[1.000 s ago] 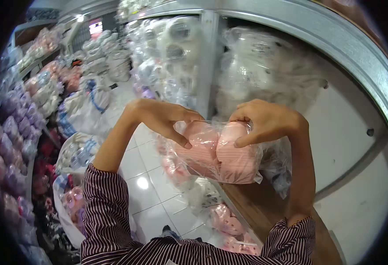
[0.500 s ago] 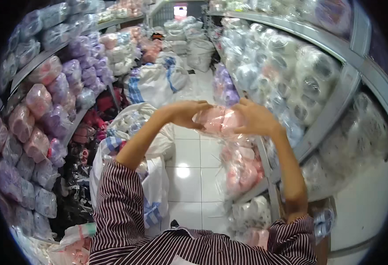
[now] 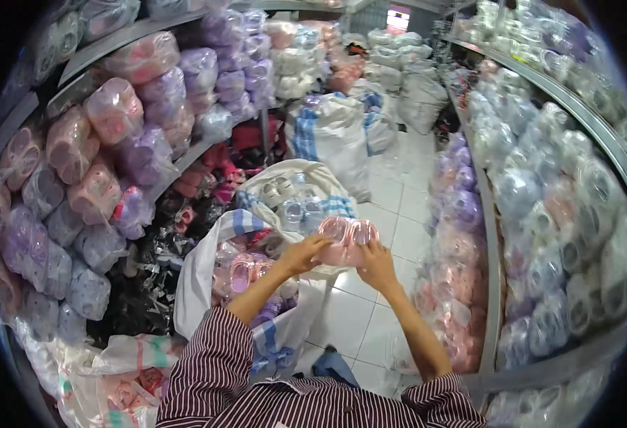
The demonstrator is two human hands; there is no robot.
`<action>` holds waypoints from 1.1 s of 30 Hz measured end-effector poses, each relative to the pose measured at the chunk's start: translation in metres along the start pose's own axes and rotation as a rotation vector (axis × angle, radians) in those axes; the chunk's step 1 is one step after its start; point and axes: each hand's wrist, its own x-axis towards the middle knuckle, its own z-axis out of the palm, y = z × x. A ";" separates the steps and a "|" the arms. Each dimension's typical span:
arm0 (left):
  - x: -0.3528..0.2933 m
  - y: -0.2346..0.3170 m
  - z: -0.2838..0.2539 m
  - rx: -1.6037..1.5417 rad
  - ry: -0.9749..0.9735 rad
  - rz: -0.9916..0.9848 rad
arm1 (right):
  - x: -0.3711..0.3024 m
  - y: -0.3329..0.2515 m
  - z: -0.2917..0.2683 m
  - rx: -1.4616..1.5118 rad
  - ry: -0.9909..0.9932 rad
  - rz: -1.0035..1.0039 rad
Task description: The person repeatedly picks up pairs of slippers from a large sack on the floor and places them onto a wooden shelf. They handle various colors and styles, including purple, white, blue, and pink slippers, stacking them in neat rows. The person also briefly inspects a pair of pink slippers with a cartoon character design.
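Since the earlier frame, both hands have lowered the pink bundle (image 3: 347,241) from chest height out over the open white sack (image 3: 206,274). Left hand (image 3: 303,255) is clamped on the bundle's left edge; right hand (image 3: 377,265) is clamped on its right and underside. Bundle, a clear bag of pink footwear, sits above the sack's mouth, right of centre. Behind the sack stands a second white sack (image 3: 335,139). Shelving (image 3: 495,235) with bagged stock runs right of the sack.
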 end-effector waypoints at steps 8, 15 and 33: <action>0.014 -0.125 0.020 -0.008 0.008 -0.264 | 0.074 0.051 0.150 0.126 -0.126 -0.089; 0.059 -0.227 0.029 0.053 0.090 -0.380 | 0.161 0.087 0.219 0.247 -0.120 -0.078; 0.092 -0.298 0.113 0.261 -0.124 -0.732 | 0.143 0.150 0.323 0.268 -0.580 0.276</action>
